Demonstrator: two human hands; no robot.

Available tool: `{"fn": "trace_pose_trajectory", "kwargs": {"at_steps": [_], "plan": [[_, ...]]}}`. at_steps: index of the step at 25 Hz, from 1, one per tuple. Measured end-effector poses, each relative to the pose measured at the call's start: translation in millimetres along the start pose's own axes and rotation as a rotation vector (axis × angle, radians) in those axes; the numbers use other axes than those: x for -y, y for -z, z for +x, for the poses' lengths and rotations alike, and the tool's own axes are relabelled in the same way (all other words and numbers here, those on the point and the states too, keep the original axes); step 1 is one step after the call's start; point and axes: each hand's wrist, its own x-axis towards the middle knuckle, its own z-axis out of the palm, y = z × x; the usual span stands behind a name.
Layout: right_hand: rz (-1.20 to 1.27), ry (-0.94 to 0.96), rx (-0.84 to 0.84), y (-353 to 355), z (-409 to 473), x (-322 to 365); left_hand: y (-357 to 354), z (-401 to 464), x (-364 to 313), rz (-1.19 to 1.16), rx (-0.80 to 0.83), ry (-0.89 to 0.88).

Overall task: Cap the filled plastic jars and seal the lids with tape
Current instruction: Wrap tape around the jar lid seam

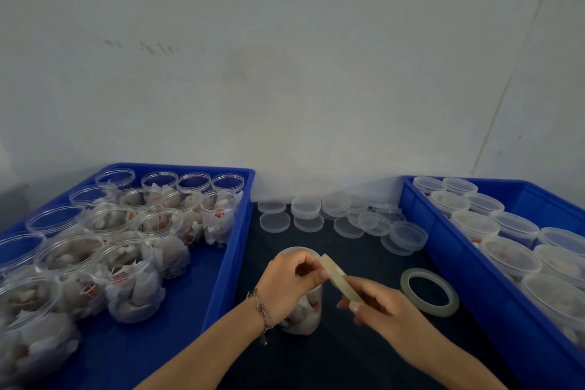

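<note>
A capped clear jar (304,313) filled with white sachets stands on the dark table between two blue crates. My left hand (289,282) is curled over the jar's top, its fingertips pinching at the lid's right edge where the tape meets it. My right hand (376,304) grips a roll of clear tape (337,277), held on edge against the lid's right side. A second tape roll (429,291) lies flat on the table to the right.
The left blue crate (235,250) holds several open filled jars (126,282). The right blue crate (449,260) holds several capped jars (509,258). Loose clear lids (348,215) lie along the table's back edge by the white wall.
</note>
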Motion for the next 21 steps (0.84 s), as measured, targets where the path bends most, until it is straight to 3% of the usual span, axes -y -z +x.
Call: {"fn": "trace_pose_trajectory", "kwargs": {"at_steps": [5,9,15,18,21], "plan": [[-0.098,0.045,-0.023,-2.4,0.2,-1.9,1.7,0.4,-1.8,-0.079,0.077,0.048],[-0.272,0.064,-0.039,-6.9,6.2,-6.3,-0.5,-1.8,-8.0,-0.084,0.041,0.103],[-0.679,0.076,-0.055,-10.5,15.1,-20.1,-2.7,-11.2,-26.7,-0.148,0.247,0.185],[-0.612,-0.094,0.032,-12.0,27.4,-31.0,-11.8,-14.0,-28.2,-0.053,0.28,0.109],[-0.192,-0.278,0.198,-6.8,30.7,-41.5,-4.4,-10.9,-16.5,0.178,0.251,0.057]]}}
